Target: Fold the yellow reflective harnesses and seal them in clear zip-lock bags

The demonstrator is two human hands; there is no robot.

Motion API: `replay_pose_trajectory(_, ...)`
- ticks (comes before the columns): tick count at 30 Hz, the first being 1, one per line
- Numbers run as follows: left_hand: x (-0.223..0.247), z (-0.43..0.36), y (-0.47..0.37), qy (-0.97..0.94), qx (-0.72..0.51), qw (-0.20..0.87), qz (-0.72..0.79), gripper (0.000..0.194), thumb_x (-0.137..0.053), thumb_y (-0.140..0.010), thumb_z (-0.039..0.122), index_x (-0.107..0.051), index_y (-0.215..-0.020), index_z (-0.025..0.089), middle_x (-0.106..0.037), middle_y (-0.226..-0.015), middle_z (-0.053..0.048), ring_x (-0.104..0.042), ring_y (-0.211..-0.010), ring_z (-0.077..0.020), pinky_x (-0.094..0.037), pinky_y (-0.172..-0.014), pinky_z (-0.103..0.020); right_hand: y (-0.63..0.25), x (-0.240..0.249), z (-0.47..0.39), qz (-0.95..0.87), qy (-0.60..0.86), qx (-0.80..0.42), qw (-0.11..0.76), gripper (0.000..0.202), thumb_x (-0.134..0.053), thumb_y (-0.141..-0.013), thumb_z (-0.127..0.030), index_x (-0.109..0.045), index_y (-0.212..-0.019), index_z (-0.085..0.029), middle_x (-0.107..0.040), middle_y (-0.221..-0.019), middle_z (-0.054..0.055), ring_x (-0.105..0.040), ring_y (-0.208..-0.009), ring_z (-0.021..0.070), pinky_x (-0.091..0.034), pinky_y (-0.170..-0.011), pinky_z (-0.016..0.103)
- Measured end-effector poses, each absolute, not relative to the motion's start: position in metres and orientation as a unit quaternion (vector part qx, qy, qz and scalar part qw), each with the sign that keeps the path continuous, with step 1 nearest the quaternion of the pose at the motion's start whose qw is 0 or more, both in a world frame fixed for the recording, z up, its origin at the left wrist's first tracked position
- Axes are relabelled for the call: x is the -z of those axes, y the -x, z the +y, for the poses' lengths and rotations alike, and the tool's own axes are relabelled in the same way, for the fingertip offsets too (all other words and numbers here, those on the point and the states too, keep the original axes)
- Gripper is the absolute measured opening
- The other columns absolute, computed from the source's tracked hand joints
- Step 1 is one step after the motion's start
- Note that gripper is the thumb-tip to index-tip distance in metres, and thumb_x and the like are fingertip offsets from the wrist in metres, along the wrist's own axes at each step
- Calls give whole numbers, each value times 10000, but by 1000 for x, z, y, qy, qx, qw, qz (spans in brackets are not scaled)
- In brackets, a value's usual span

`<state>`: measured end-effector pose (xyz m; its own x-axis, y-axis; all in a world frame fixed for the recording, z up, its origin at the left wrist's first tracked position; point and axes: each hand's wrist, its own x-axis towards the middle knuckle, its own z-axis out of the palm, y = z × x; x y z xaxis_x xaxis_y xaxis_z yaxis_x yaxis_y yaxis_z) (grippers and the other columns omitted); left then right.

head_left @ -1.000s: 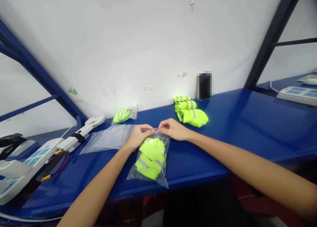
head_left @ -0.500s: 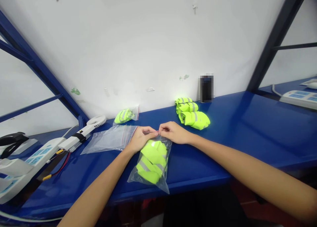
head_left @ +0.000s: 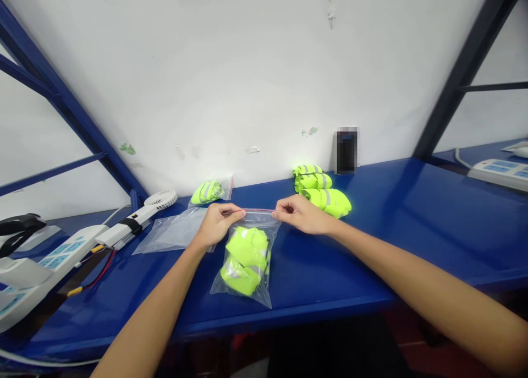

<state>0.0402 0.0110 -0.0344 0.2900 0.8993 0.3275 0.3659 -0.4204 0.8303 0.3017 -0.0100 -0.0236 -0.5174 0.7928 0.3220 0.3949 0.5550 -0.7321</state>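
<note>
A clear zip-lock bag with a red line along its top edge lies near the front of the table. Inside it is a folded neon-yellow reflective vest with silver stripes. My left hand pinches the bag's top edge at the left corner. At the right corner, my right hand pinches the same edge between thumb and fingers. The edge is stretched straight between both hands. Flat clear bags lie just left of my left hand, partly covered by it.
Several rolled yellow vests lie behind my right hand. Another bagged vest rests by the wall. A handheld fan, wires and a power strip occupy the left side of the blue table. A dark pixelated object leans on the wall.
My hands have moved apart along the bag's top edge, the left one to the left and the right one slightly right. The top edge now shows taut between them.
</note>
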Motion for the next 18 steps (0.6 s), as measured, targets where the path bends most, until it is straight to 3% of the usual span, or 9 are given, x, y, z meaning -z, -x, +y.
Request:
replay_pose_trajectory(11,47,15,-36,-726,-423,318,439,297,-763,-732,419,-698,-669,136,-670,-616,-14,-559,-563,-119,-417,-553,-229,-298,36,-9,-807,344,-348,330,338,-455,-941,-429,-442,-701,-191,-437,-628,-32,-400,-576,117,-329,-552,253)
replay_pose_trajectory(13,47,15,-36,-724,-423,323,439,290,-769,-724,419,-722,-699,134,-695,-644,-28,-582,-585,-130,-435,-574,-236,-297,38,-12,-807,338,-315,367,236,-462,-940,-396,-486,-827,-190,-522,-749,0,-478,-661,142,-406,-626,274)
replay_pose_trajectory(15,47,14,-38,-722,-424,323,442,293,-771,-719,424,-740,-720,132,-713,-664,-42,-598,-600,-141,-443,-585,-242,-296,37,-17,-826,322,-216,409,164,-518,-892,-290,-510,-1020,-189,-579,-980,66,-543,-866,194,-455,-788,338)
replay_pose_trajectory(18,47,13,-39,-727,-423,305,447,309,-761,-726,438,-758,-767,132,-736,-709,-59,-618,-629,-158,-449,-597,-253,-292,31,-30,-881,268,-62,385,451,-524,-760,-93,-517,-1196,-208,-515,-1310,135,-459,-1220,282,-370,-1013,466)
